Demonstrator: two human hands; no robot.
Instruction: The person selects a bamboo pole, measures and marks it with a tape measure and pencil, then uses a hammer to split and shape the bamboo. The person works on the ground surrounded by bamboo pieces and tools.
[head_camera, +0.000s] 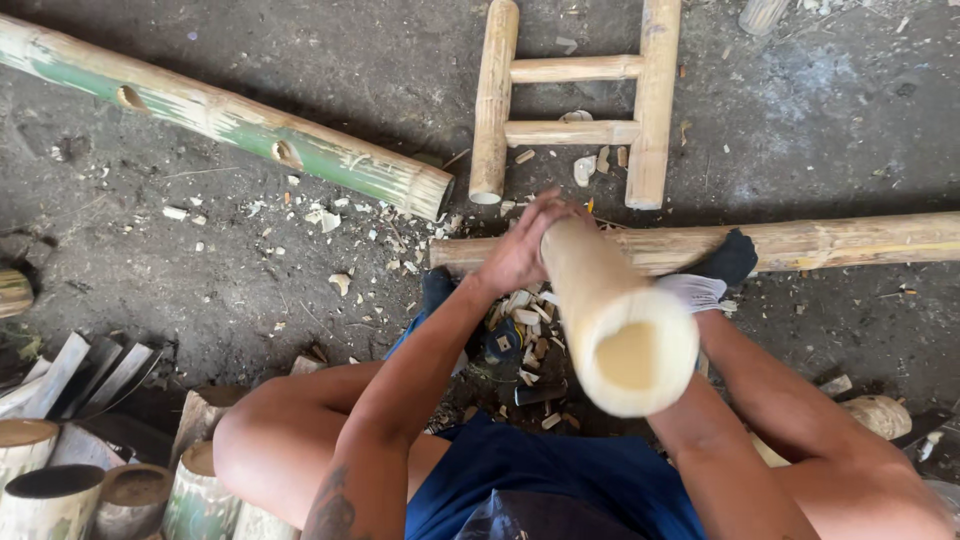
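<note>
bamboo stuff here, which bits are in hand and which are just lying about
In hand: pale bamboo pole, left hand on its far end, gloved right hand beside it.
Lying about: green bamboo pole, bamboo ladder frame, long bamboo pole, wood chips.

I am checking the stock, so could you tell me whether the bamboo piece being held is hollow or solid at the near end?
Hollow: the bamboo piece shows an open round cavity at its near end, gripped by the left hand.
</note>
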